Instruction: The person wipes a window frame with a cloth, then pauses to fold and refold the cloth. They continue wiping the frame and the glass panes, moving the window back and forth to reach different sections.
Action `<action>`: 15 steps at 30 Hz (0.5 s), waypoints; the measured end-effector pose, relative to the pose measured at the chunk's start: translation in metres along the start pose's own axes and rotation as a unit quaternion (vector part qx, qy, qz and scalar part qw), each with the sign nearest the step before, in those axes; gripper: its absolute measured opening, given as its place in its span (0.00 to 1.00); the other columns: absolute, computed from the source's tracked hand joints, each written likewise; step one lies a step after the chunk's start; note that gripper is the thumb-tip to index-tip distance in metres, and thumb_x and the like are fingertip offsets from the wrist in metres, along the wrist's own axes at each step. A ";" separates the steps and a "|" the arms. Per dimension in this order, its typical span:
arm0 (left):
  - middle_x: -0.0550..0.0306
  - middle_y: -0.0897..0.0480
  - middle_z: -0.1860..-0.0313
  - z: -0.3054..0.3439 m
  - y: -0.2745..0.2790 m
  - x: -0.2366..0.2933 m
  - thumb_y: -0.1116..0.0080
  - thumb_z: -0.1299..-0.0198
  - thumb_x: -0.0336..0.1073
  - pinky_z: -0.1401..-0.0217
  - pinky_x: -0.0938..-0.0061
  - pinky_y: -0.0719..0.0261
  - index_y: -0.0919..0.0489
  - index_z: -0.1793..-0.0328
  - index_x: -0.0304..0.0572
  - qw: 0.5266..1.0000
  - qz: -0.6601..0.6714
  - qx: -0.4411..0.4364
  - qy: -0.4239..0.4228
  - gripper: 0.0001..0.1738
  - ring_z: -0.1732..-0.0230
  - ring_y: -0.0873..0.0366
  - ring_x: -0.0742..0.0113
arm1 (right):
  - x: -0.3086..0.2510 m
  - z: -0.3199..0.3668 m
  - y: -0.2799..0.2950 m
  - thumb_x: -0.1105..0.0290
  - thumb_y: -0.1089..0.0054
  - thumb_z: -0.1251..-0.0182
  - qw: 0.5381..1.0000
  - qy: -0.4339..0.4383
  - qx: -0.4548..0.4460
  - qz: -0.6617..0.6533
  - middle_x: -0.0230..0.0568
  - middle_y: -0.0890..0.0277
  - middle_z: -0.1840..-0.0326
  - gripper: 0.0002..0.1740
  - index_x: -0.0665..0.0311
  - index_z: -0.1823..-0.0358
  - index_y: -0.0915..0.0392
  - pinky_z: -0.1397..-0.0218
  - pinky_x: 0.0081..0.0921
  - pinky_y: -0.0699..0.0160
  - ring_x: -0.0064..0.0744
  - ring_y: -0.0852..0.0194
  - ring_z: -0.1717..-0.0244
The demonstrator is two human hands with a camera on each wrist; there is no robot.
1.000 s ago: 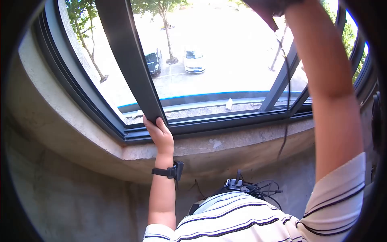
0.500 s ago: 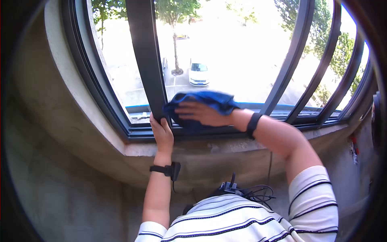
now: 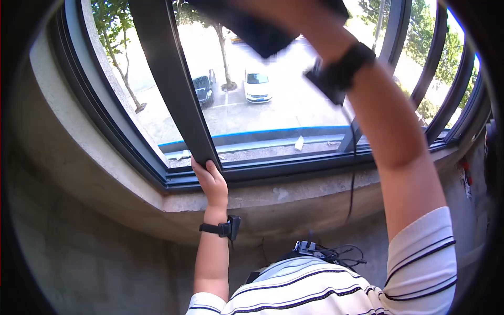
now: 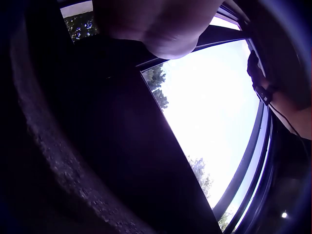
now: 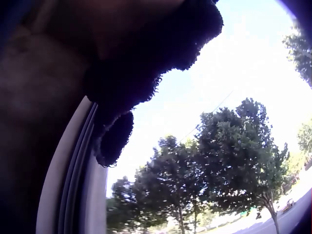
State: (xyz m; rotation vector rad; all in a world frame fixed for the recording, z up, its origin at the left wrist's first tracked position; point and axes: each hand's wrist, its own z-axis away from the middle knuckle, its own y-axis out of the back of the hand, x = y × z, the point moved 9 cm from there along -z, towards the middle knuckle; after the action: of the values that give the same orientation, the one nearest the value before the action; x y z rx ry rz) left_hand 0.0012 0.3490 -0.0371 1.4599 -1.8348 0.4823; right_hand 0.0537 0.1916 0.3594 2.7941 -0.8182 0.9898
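Near the lower end of the dark upright window frame (image 3: 176,89), my left hand (image 3: 211,185) grips it, thumb on the front and fingers round its left side. Part of that hand (image 4: 163,24) fills the top of the left wrist view. My right hand (image 3: 291,13) is raised high at the top of the head view, over a dark blue cloth (image 3: 262,37) in front of the glass. Its fingers are cut off or hidden. The right wrist view shows the cloth (image 5: 141,73) as a dark fuzzy shape with the sky behind.
Below the window runs a rough concrete sill (image 3: 252,198). More dark bars (image 3: 430,68) stand to the right. A cable (image 3: 353,189) hangs from the right wrist device (image 3: 341,71). A small device with cables (image 3: 310,247) sits by the waist. Outside are trees and parked cars.
Half a second ago my right hand lay flat on the cloth low on the window, fingers extended; both are now high up. My left hand keeps its grip on the frame.
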 end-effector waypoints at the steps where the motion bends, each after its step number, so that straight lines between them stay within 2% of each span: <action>1: 0.32 0.34 0.34 0.001 0.001 -0.001 0.62 0.24 0.42 0.31 0.59 0.40 0.48 0.26 0.30 1.000 -0.008 0.001 0.004 0.28 0.35 0.35 0.39 | -0.034 0.028 -0.006 0.61 0.50 0.38 0.994 0.002 -0.088 -0.063 0.43 0.35 0.29 0.30 0.54 0.32 0.33 0.23 0.50 0.52 0.45 0.41 0.28; 2: 0.32 0.34 0.34 0.000 0.001 -0.003 0.62 0.24 0.42 0.31 0.59 0.40 0.47 0.27 0.30 1.000 -0.015 0.005 0.007 0.28 0.35 0.34 0.39 | -0.067 0.058 -0.011 0.67 0.43 0.45 0.977 0.006 -0.173 -0.126 0.35 0.34 0.28 0.30 0.51 0.36 0.27 0.21 0.49 0.57 0.38 0.45 0.25; 4: 0.33 0.33 0.35 -0.004 0.009 0.001 0.60 0.25 0.42 0.31 0.60 0.39 0.47 0.26 0.30 1.000 -0.011 -0.004 0.004 0.29 0.35 0.34 0.41 | -0.112 0.119 -0.004 0.68 0.42 0.45 0.943 -0.015 -0.221 -0.250 0.34 0.32 0.30 0.30 0.52 0.36 0.27 0.24 0.45 0.46 0.38 0.36 0.30; 6: 0.35 0.34 0.33 -0.009 0.012 0.009 0.58 0.25 0.41 0.32 0.60 0.38 0.45 0.27 0.31 0.994 -0.021 -0.089 0.053 0.28 0.34 0.34 0.44 | -0.138 0.165 0.012 0.72 0.39 0.48 0.938 0.000 -0.217 -0.271 0.36 0.29 0.34 0.28 0.55 0.41 0.25 0.29 0.42 0.37 0.39 0.31 0.35; 7: 0.39 0.39 0.28 -0.009 0.030 0.024 0.51 0.29 0.51 0.29 0.61 0.41 0.42 0.26 0.32 0.999 0.000 -0.046 0.029 0.35 0.29 0.38 0.49 | -0.141 0.176 0.022 0.74 0.39 0.49 0.916 -0.057 -0.243 -0.314 0.38 0.27 0.39 0.27 0.56 0.43 0.24 0.33 0.42 0.33 0.41 0.28 0.38; 8: 0.39 0.39 0.28 -0.003 0.038 0.040 0.51 0.29 0.51 0.29 0.61 0.41 0.42 0.26 0.32 0.999 -0.002 -0.042 0.026 0.35 0.29 0.38 0.49 | -0.147 0.185 0.032 0.75 0.38 0.51 0.889 -0.112 -0.267 -0.355 0.40 0.25 0.43 0.25 0.56 0.46 0.23 0.37 0.41 0.29 0.43 0.26 0.41; 10: 0.39 0.45 0.24 0.016 0.039 0.093 0.47 0.36 0.63 0.25 0.62 0.46 0.48 0.23 0.32 0.962 0.254 -0.089 -0.046 0.49 0.24 0.45 0.50 | -0.152 0.199 0.045 0.77 0.38 0.52 0.785 -0.310 -0.266 -0.466 0.43 0.24 0.52 0.23 0.58 0.50 0.23 0.49 0.38 0.22 0.47 0.21 0.51; 11: 0.42 0.47 0.23 0.026 0.035 0.105 0.45 0.45 0.72 0.22 0.64 0.50 0.53 0.21 0.34 0.973 0.165 -0.155 -0.054 0.60 0.23 0.47 0.52 | -0.157 0.195 0.060 0.77 0.39 0.52 0.792 -0.334 -0.241 -0.450 0.44 0.24 0.55 0.23 0.57 0.51 0.23 0.57 0.36 0.20 0.50 0.20 0.60; 12: 0.46 0.46 0.24 0.051 0.011 0.084 0.41 0.43 0.67 0.23 0.64 0.49 0.53 0.20 0.36 0.900 0.378 -0.197 0.086 0.58 0.24 0.46 0.54 | -0.171 0.201 0.067 0.81 0.43 0.52 0.767 -0.363 -0.266 -0.457 0.46 0.23 0.53 0.25 0.62 0.48 0.24 0.49 0.37 0.21 0.51 0.21 0.54; 13: 0.47 0.42 0.26 0.068 -0.001 0.084 0.39 0.41 0.61 0.24 0.65 0.46 0.49 0.22 0.37 0.828 0.484 -0.211 0.189 0.52 0.26 0.43 0.55 | -0.188 0.210 0.074 0.82 0.44 0.52 0.752 -0.376 -0.262 -0.473 0.48 0.24 0.51 0.28 0.63 0.45 0.27 0.46 0.38 0.23 0.53 0.23 0.51; 14: 0.49 0.38 0.28 0.082 -0.011 0.086 0.37 0.40 0.55 0.25 0.66 0.44 0.44 0.24 0.38 0.734 0.576 -0.220 0.285 0.46 0.28 0.40 0.56 | -0.202 0.221 0.081 0.83 0.45 0.52 0.739 -0.391 -0.256 -0.486 0.51 0.26 0.49 0.30 0.64 0.41 0.31 0.42 0.39 0.25 0.55 0.25 0.47; 15: 0.48 0.33 0.32 0.087 -0.008 0.084 0.39 0.39 0.48 0.26 0.66 0.41 0.39 0.29 0.40 0.750 0.545 -0.176 0.331 0.38 0.31 0.36 0.58 | -0.199 0.229 0.089 0.83 0.45 0.51 0.669 -0.449 -0.246 -0.539 0.56 0.32 0.41 0.34 0.66 0.37 0.38 0.34 0.39 0.32 0.55 0.33 0.38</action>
State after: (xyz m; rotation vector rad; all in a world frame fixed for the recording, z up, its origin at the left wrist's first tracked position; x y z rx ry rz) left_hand -0.0255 0.2312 -0.0344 -0.2150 -1.8227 0.9696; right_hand 0.0095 0.1544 0.0490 2.3542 0.5776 -0.7320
